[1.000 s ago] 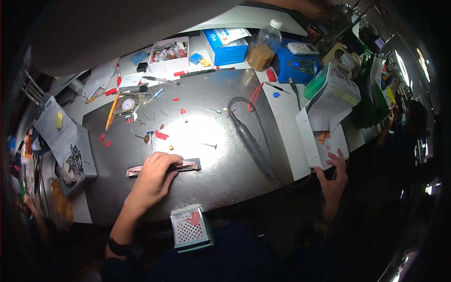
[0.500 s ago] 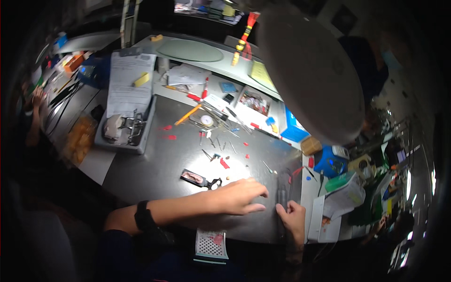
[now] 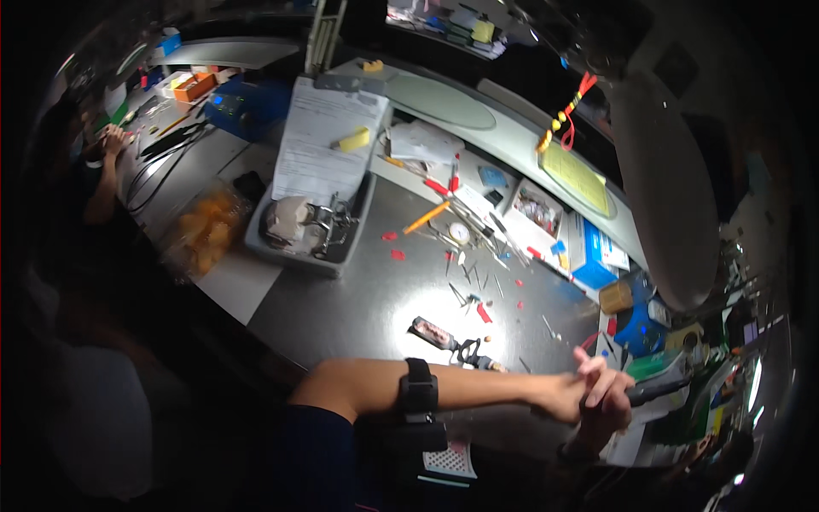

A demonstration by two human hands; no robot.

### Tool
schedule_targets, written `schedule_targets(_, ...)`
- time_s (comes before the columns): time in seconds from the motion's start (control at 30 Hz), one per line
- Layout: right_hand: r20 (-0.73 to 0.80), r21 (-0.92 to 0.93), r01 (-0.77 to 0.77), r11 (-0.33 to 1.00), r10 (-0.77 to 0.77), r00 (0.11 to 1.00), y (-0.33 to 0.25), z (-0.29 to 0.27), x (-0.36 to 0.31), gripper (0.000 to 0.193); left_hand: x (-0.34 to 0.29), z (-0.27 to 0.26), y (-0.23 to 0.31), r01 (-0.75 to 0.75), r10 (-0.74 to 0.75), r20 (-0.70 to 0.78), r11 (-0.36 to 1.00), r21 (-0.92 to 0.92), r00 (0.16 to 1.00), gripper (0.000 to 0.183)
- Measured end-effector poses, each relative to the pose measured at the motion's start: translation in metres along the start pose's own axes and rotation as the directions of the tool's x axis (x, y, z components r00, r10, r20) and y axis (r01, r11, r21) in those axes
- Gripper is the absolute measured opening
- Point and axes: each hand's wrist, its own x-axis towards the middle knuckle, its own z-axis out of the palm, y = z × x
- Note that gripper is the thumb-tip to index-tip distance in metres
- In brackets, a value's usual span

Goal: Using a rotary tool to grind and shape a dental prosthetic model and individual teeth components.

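At the lower right of the frame, the left hand [image 3: 559, 398] and right hand [image 3: 607, 399] are together at a dark handpiece [image 3: 661, 390] pointing toward the right edge; overlap and blur leave me unable to tell which one grips it; an insecure hold could drop it; the left forearm [image 3: 486, 390], crossing just below the black holder [image 3: 433, 332] on the worktop [image 3: 341, 311], could knock it if lowered; print on the clipped sheet [image 3: 320, 141], upper left, is too small to read.
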Motion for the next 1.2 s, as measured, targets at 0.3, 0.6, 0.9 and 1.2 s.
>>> schedule_targets(0.3, -0.651, -0.173, 0.069, 0.982, -0.167, 0.740, 0.025, 0.040, -0.015, 0.039, -0.049, -0.048, 0.035, 0.263, -0.232, -0.154, 0.570, 0.779, 0.960, 0.017)
schedule_targets(0.6, -0.464, 0.494, -0.041, 0.868, 0.304, 0.832, 0.059, 0.019, -0.082, 0.049, -0.126, -0.152, 0.030, 0.590, -0.294, -0.517, 0.508, 0.628, 0.804, 0.019)
schedule_targets(0.9, -0.514, 0.473, -0.069, 0.878, 0.339, 0.788, 0.068, 0.026, -0.104, 0.033, -0.130, -0.206, 0.004, 0.640, -0.014, -0.644, 0.130, 0.757, 0.765, 0.024)
schedule_targets(1.2, -0.492, 0.590, -0.014, 0.807, 0.373, 0.786, 0.057, 0.022, -0.104, 0.031, -0.123, -0.210, -0.002, 0.633, -0.138, -0.622, 0.278, 0.723, 0.771, 0.020)
